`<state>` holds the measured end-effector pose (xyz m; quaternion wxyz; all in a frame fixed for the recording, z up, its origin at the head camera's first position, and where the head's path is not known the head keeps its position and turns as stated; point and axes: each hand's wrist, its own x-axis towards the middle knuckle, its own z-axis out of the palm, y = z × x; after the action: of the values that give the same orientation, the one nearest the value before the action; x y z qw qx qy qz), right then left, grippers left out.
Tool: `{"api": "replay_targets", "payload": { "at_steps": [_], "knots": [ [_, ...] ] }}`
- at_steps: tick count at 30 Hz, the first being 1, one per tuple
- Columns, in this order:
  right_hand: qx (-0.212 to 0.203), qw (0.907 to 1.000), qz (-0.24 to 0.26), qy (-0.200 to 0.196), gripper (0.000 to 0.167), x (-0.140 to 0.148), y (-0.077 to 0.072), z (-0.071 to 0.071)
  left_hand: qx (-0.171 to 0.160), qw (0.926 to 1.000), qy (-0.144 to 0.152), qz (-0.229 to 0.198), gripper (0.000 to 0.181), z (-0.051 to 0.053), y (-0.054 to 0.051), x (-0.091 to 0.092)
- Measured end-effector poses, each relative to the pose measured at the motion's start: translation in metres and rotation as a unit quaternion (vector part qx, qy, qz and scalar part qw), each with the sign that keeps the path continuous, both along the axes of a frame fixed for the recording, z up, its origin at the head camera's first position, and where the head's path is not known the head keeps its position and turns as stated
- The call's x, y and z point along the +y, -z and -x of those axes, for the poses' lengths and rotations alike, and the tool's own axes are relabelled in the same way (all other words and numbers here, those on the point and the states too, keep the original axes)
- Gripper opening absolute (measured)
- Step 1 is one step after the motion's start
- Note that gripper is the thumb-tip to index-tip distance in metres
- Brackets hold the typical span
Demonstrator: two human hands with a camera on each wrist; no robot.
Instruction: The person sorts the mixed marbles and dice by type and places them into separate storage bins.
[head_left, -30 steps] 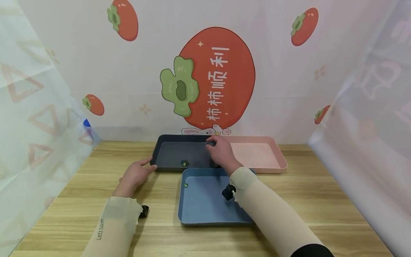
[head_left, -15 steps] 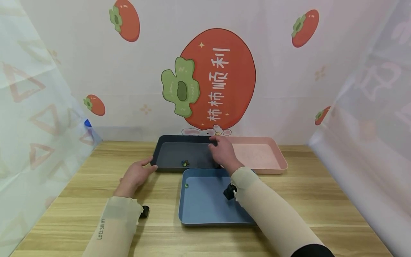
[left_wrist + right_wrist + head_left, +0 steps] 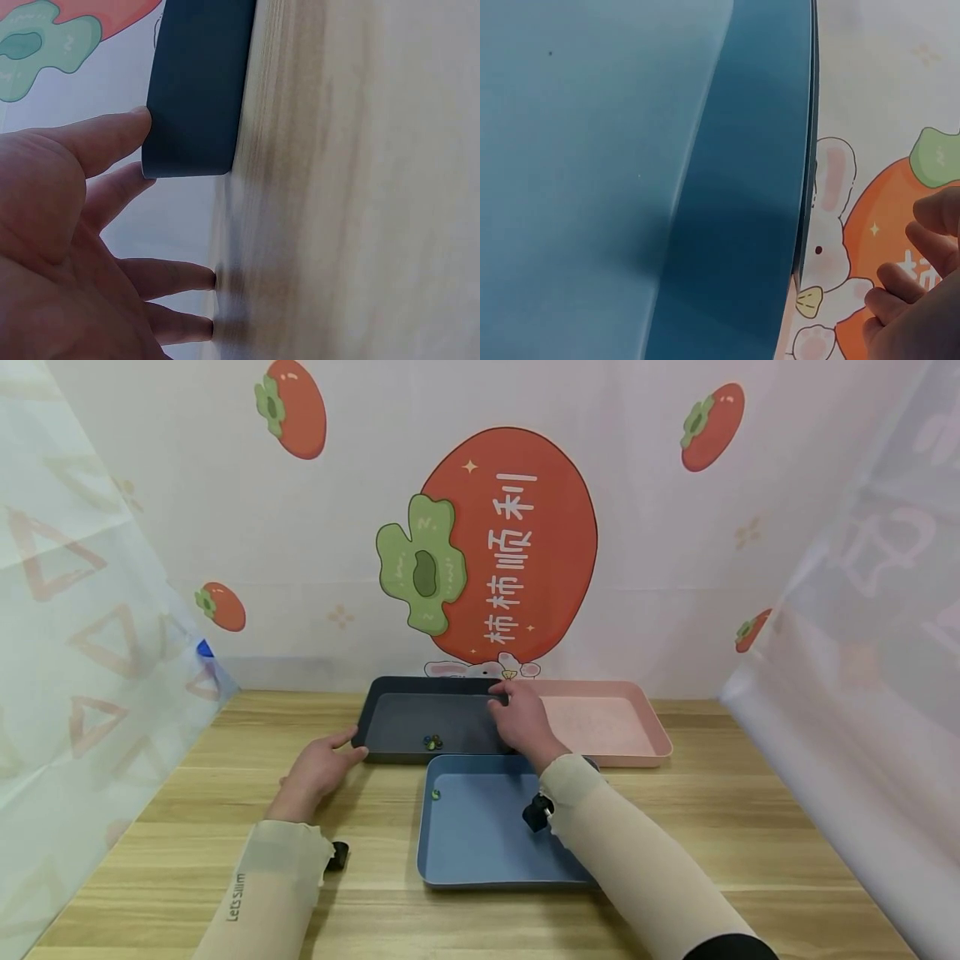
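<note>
My left hand (image 3: 321, 768) touches the left end of the dark grey tray (image 3: 401, 760) with thumb and index finger. In the left wrist view, these fingers lie against the corner of the dark tray (image 3: 199, 97), the other fingers spread over the table. My right hand (image 3: 522, 718) hovers over the dark tray's right end, thumb and index parted, nothing visible between them. Loosely bent fingers show on the right hand (image 3: 922, 277) in its wrist view. Several small marbles (image 3: 432, 742) sit together near the dark tray's front wall. One greenish marble (image 3: 436, 795) lies in the blue tray (image 3: 487, 884).
A pink tray (image 3: 660, 747) stands right of the dark one, with the blue tray in front of both. All rest on a wooden table (image 3: 750, 827). A printed backdrop (image 3: 645, 635) stands behind the trays, with hanging sheets (image 3: 90, 760) at the sides.
A small bluish thing seen at my right fingertips one second ago is no longer visible there. The right hand has shifted slightly right. My left hand keeps its place at the dark tray's corner.
</note>
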<state>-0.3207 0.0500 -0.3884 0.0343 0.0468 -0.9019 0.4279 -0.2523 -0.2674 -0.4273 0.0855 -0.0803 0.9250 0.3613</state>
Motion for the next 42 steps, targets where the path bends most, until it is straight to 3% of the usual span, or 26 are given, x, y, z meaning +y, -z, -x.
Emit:
{"api": "replay_targets", "payload": {
  "at_steps": [12, 17, 23, 29, 34, 37, 42],
  "knots": [
    [-0.009, 0.9994, -0.001, -0.034, 0.032, -0.007, 0.010, -0.007, 0.002, 1.0000, 0.001, 0.000, 0.069, 0.000, 0.001, 0.000],
    [-0.021, 0.9984, 0.022, -0.047, 0.034, -0.010, 0.014, -0.011, 0.002, 1.0000, 0.000, -0.003, 0.069, 0.000, 0.001, 0.000],
    [-0.040, 0.9933, 0.006, -0.108, 0.035, -0.013, 0.018, -0.021, 0.003, 1.0000, 0.000, -0.006, 0.069, -0.001, 0.001, 0.001],
    [-0.043, 0.9781, -0.039, -0.200, 0.034, -0.017, 0.024, -0.026, 0.003, 1.0000, -0.001, -0.006, 0.068, -0.001, 0.001, 0.001],
    [-0.043, 0.9571, -0.099, -0.269, 0.020, -0.022, 0.026, -0.031, 0.003, 1.0000, 0.001, -0.003, 0.068, 0.000, 0.001, 0.001],
    [-0.041, 0.9457, -0.135, -0.293, 0.015, -0.025, 0.027, -0.035, 0.002, 1.0000, 0.001, -0.004, 0.068, 0.000, 0.001, 0.001],
    [-0.031, 0.9356, -0.161, -0.313, 0.016, -0.030, 0.029, -0.037, 0.000, 1.0000, 0.000, 0.000, 0.069, 0.000, 0.000, 0.001]
  ]
}}
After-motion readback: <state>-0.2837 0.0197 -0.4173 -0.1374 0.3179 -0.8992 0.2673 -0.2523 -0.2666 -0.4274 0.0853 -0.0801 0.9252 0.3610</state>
